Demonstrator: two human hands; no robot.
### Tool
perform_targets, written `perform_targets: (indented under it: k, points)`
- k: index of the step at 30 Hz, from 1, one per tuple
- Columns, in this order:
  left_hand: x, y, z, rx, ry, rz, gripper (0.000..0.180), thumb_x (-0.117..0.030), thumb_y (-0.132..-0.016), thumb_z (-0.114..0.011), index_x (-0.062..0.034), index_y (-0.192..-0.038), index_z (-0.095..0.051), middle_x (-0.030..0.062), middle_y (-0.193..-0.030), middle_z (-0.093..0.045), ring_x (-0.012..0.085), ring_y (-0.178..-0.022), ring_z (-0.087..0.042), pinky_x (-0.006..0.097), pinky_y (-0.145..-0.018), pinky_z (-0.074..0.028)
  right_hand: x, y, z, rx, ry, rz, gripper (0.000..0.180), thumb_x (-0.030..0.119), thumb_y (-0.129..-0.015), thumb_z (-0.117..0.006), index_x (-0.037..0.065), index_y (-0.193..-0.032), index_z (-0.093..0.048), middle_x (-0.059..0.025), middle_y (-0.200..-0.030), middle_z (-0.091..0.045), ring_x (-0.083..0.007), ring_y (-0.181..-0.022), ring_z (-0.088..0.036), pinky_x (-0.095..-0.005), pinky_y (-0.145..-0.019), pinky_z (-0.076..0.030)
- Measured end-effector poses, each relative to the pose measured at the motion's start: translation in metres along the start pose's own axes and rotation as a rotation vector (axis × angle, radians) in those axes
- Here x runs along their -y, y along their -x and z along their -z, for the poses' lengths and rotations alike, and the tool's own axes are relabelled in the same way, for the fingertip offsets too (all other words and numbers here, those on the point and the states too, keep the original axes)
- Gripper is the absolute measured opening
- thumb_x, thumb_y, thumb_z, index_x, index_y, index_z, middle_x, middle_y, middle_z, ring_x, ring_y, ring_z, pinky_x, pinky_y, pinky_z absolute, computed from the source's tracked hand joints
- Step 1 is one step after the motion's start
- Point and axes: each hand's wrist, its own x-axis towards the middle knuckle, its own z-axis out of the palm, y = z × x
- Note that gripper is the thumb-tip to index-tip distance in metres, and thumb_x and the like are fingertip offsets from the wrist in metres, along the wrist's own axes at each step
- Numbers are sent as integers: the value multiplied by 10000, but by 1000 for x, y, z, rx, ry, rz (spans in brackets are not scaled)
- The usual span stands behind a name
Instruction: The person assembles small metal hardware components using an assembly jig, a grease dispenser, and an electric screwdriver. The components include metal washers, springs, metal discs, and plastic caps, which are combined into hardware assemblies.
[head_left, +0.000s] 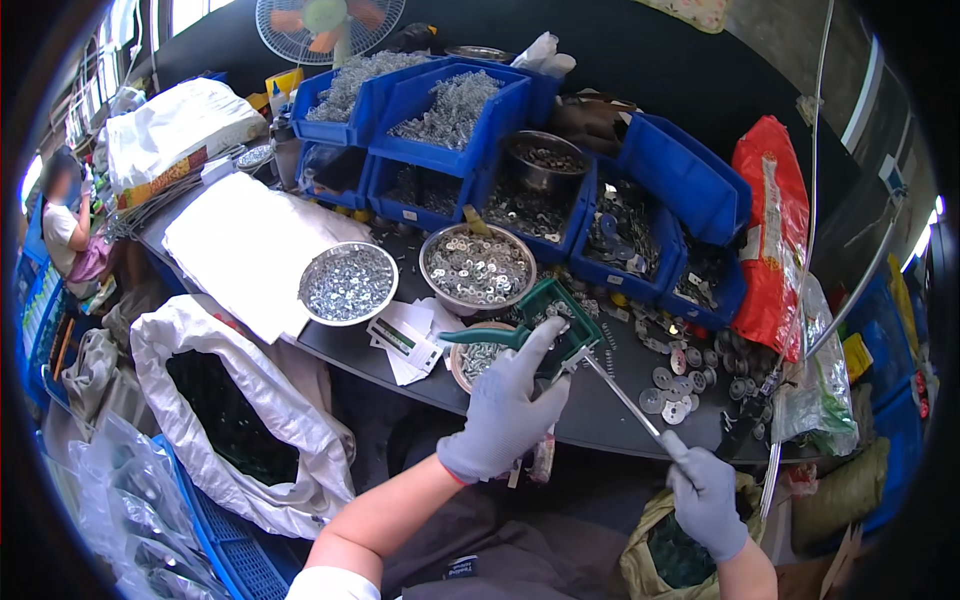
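My left hand, in a grey glove, grips a green plastic part with a boxy open frame and a curved handle sticking out to the left. Its index finger and thumb lie against the frame. A straight metal rod runs from the frame down to the right, and my right hand, also gloved, is closed round its lower end. Just behind my left hand stands a bowl of screws, partly covered by the green handle. A steel bowl of washers sits beyond it.
Another bowl of small metal parts stands left, beside white paper cards. Blue bins of springs and hardware line the back. Metal discs lie right. An open white sack and a yellowish sack flank me. A person sits far left.
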Motion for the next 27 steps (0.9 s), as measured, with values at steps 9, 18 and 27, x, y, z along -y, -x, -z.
perform_targets:
  k: [9,18,27]
  points:
    - [20,-7,9,162,229,49,766,-272,-759,-768,0,-1391,-429,140,-1086,-645,177,-916,-634,298,-820,-491,-10,-6,-46,41,-373,-217,446,-22,-889,-505,36,-1328,-558,6,-721,-550,-45,-590,-451,-212,-538,-385]
    - [-2,1,36,60,180,-106,627,-201,-714,-732,-15,-1248,-463,145,-1017,-613,219,-930,-627,341,-822,-486,13,-4,-41,109,-900,-563,436,-14,-904,-482,37,-1331,-557,-1,-727,-558,-17,-556,-397,-169,-506,-334]
    - [-41,50,45,280,41,-166,701,-233,-660,-802,-28,-1261,-505,110,-855,-631,246,-746,-657,324,-667,-504,11,-14,-74,103,-1107,-415,404,45,-903,-513,69,-1301,-579,-30,-672,-533,-90,-472,-384,-230,-437,-316]
